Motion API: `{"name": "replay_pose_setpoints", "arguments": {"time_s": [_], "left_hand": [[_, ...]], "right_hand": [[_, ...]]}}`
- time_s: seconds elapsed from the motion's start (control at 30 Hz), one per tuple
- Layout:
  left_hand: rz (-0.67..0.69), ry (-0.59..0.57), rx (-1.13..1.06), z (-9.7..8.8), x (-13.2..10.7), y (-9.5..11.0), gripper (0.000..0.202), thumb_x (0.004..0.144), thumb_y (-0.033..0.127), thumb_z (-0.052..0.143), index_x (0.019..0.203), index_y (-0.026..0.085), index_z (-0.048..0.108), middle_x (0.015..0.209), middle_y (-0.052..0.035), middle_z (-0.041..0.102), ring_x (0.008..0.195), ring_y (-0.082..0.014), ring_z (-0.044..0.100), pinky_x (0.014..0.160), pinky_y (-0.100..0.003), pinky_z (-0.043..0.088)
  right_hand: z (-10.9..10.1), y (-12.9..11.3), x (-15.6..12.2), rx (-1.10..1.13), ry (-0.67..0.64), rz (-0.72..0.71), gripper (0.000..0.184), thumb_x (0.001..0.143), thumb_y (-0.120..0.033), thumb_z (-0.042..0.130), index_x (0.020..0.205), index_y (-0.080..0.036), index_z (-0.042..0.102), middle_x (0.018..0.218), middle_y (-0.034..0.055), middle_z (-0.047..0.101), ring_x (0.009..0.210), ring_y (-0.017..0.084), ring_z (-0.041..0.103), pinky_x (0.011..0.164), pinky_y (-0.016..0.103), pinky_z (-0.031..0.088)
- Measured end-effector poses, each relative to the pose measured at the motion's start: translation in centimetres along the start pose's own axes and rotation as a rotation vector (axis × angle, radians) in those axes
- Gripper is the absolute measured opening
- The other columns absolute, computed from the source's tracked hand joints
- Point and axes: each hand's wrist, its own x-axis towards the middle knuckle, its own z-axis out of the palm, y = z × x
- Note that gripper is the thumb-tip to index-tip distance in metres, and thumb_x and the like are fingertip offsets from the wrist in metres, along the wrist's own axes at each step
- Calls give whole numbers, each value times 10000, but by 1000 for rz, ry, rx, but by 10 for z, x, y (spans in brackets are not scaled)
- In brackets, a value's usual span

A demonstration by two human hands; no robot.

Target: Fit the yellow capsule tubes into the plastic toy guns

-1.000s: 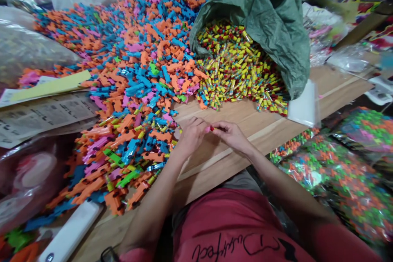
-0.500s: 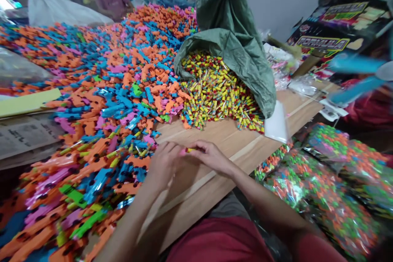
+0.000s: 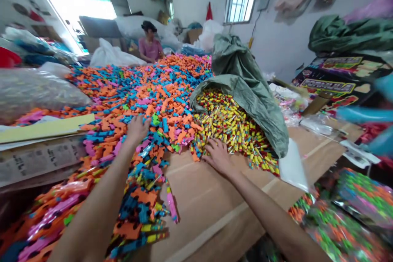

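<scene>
My left hand (image 3: 137, 129) is over the big heap of small plastic toy cars (image 3: 172, 100) in orange, blue, pink and green. Its fingers are apart and I see nothing held in them. My right hand (image 3: 218, 155) reaches the near edge of a pile of small yellow, red and blue plastic pieces (image 3: 225, 116), fingers spread over it. This pile spills from the mouth of a green sack (image 3: 245, 73). On the wooden table (image 3: 196, 204) between my arms lies a pink toy car with a yellow end (image 3: 171, 202), beside several others with yellow pieces.
Stacked cardboard (image 3: 43, 157) stands at left, near a clear bag (image 3: 39, 92). A white sheet (image 3: 293, 163) lies at the table's right edge. Filled clear bags (image 3: 346, 225) sit lower right, with a blue fan (image 3: 365, 114) above. A person in pink (image 3: 150, 49) is behind the heap.
My hands were together over the table around a small pink-and-yellow piece. They have moved apart, left to the cars, right to the yellow pile. The view has tilted up.
</scene>
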Motion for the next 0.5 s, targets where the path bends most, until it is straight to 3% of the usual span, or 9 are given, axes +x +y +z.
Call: {"name": "replay_pose_setpoints", "arguments": {"time_s": [0.1,0.23,0.37,0.5], "left_hand": [[-136,-126,-4,32,29,2,625,1007,547,351,1445,157,566,1546,-216,512,1391,-423,501,1128,-584,418],[-93,-173,-63,63,34,8,734,981,687,318,1499,213,533,1615,-190,438,1469,-466,400,1177,-660,314],[-55,-148,-141,85,12,25,740,998,678,296,1460,160,554,1568,-232,467,1470,-458,405,1211,-657,249],[-57,-240,-218,100,-26,38,747,1008,680,320,1502,146,490,1526,-219,518,1433,-412,471,1207,-601,284]], "right_hand": [[9,7,-8,-56,52,18,231,1012,-353,631,1217,-253,662,1410,141,616,1391,357,454,1054,587,445],[15,16,-23,-64,95,16,222,1031,-283,568,1233,-260,657,1405,121,628,1410,352,443,1055,583,442],[19,14,-35,-32,114,46,216,1030,-253,552,1207,-262,675,1373,105,652,1380,358,463,1062,578,428],[18,9,-46,18,78,106,218,1030,-237,531,1187,-242,682,1380,122,651,1317,366,496,1066,579,416]]}}
